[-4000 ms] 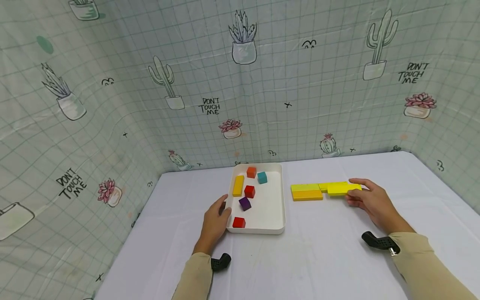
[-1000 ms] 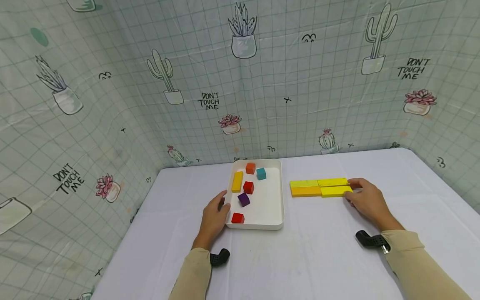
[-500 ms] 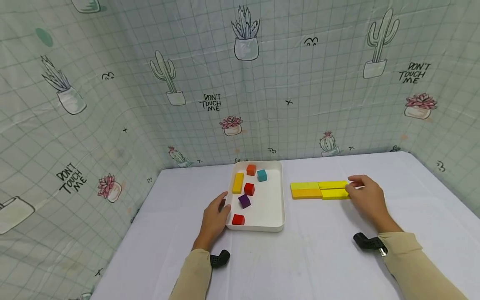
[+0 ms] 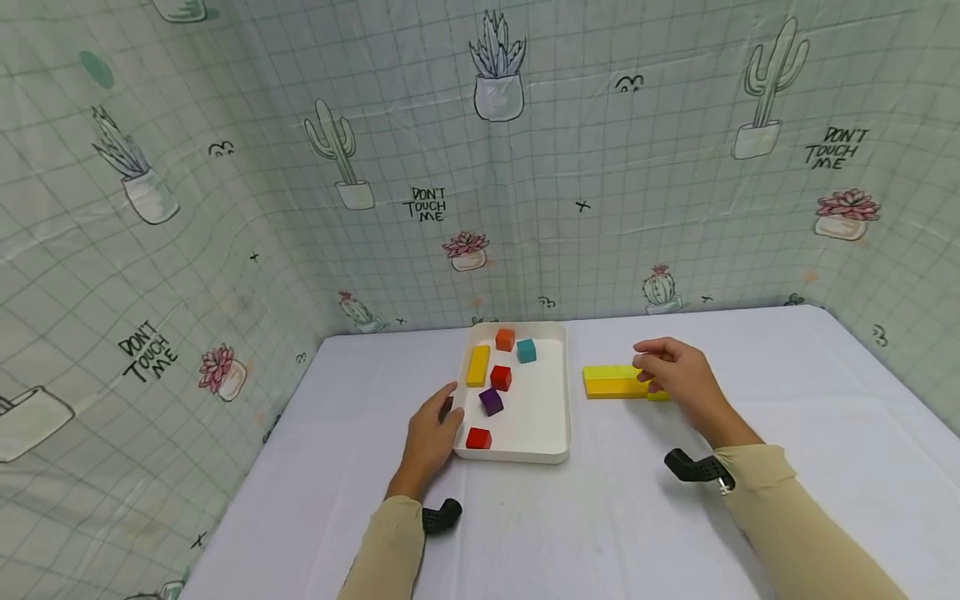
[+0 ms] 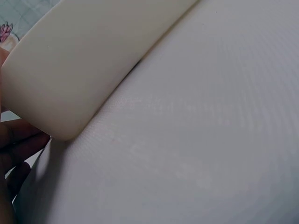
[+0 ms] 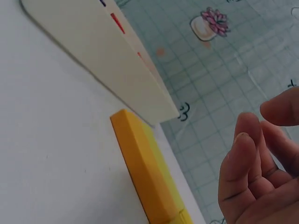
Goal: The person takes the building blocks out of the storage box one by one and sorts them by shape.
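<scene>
My left hand (image 4: 432, 437) holds the left side of a white tray (image 4: 555, 457), its thumb at the rim and its fingers along the outer wall. In the left wrist view the fingers (image 5: 21, 144) lie against the tray's corner. My right hand (image 4: 686, 383) hovers over a row of yellow rectangular blocks, fingers loosely bent and holding nothing. An orange-yellow block (image 4: 611, 390) lies in front of a lime-yellow block (image 4: 606, 372). The bright yellow blocks (image 4: 658, 397) at the right end are mostly hidden by the right hand.
Inside the tray lie an orange cube (image 4: 505, 339), a teal cube (image 4: 527, 351), a yellow-orange block (image 4: 477, 367), red cubes (image 4: 501, 378) and a purple cube (image 4: 491, 402). A patterned cloth (image 4: 525, 167) hangs behind the white table (image 4: 555, 533).
The right hand set a bright yellow block down beside the others, squared it up, let go, then lifted and moved left over the row. The left hand stayed at the tray.
</scene>
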The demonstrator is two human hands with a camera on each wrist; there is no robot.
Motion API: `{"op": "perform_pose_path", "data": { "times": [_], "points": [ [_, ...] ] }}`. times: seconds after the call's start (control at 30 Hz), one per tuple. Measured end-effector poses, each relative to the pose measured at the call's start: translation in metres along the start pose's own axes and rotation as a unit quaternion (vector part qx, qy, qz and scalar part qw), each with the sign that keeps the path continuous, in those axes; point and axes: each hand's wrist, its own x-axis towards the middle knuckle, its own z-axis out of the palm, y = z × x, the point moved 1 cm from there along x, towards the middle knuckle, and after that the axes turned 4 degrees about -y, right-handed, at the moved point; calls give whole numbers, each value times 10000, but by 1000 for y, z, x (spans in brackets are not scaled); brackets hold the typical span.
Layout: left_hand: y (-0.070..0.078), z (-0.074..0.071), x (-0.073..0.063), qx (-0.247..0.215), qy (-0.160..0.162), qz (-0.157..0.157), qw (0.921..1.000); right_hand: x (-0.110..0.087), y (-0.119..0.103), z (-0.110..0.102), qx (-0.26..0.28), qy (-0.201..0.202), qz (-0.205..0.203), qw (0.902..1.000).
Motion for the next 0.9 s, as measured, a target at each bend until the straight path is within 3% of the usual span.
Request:
{"op": "perform_pose_path", "data": {
  "times": [0.4,0.9],
  "points": [
    [-2,1,0,28,7,41,10000,36,-16,49,679,-865,247,9936],
    [0,-1,1,-120,-11,150,9998,66,-36,111,395,-1333,313,9898]
  ]
}}
